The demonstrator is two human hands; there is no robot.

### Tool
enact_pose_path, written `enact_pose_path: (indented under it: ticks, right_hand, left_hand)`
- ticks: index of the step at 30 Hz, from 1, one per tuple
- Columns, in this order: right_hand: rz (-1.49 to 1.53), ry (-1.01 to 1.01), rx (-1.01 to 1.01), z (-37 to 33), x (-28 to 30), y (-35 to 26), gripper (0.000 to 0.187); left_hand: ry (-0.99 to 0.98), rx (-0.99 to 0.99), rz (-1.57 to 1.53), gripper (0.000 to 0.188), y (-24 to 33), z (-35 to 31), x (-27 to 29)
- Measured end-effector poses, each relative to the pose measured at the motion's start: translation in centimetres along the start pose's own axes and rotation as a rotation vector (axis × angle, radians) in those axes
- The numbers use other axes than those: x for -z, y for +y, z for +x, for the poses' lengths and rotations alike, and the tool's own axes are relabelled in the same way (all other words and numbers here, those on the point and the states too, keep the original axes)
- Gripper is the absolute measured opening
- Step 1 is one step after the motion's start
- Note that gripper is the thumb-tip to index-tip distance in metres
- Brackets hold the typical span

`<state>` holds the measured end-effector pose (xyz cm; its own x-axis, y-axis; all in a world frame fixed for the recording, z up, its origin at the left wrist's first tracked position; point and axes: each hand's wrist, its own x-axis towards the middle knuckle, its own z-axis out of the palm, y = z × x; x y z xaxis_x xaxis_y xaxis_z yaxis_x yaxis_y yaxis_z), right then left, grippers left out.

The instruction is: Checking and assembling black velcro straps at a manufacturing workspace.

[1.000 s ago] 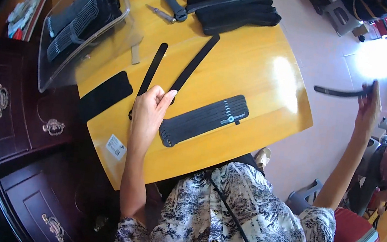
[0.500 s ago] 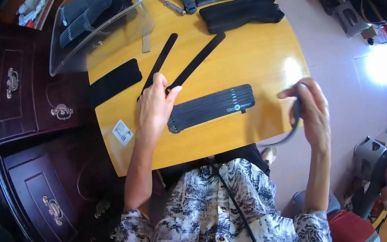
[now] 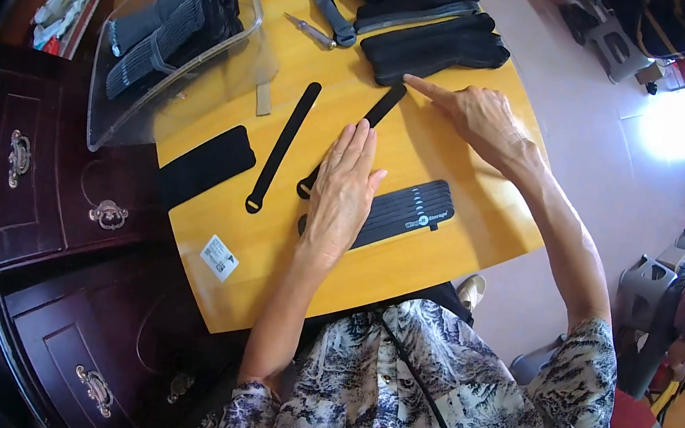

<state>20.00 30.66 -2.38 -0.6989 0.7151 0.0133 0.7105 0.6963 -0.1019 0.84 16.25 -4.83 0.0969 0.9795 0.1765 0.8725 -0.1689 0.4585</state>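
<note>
My left hand (image 3: 344,188) lies flat, fingers stretched out, over a black strap (image 3: 388,105) on the yellow table. The strap's far end and its slotted near end (image 3: 304,188) show past the hand. My right hand (image 3: 491,125) points with its index finger close to the strap's far end, the other fingers partly curled; I see nothing in it. To the left lies another black strap (image 3: 283,149) with a slotted end. A stack of dark straps with white print (image 3: 413,211) sits partly beneath my left hand and wrist. Further left is a black flat piece (image 3: 208,162).
Bundled black straps (image 3: 436,48) lie at the table's far side, near a rolled grey strap (image 3: 328,6) and a pointed tool (image 3: 309,32). A clear bin (image 3: 255,22) holds more bundles. A white label (image 3: 219,258) lies near the front edge. Dark drawers (image 3: 43,163) stand left.
My left hand has let go of the strap ends and flattened over one strap. My right hand has moved left and away from me; the dark strip it held no longer shows there.
</note>
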Motion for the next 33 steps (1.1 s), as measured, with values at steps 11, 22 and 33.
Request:
enact_pose_path:
  ticks: [11, 22, 33]
  right_hand:
    - [0.107, -0.124, -0.221, -1.9, 0.5, -0.1, 0.051]
    - [1.044, 0.089, -0.686, -15.8, 0.5, -5.6, 0.02]
    - [0.894, 0.101, -0.324, -16.5, -1.3, -13.8, 0.015]
  left_hand:
    - [0.005, -0.008, -0.059, 0.047, 0.2, -1.1, 0.6]
    - [0.365, 0.137, -0.226, 0.024, -2.8, -6.6, 4.5]
    - [0.273, 0.351, -0.328, 0.031, -1.7, -14.4, 3.4]
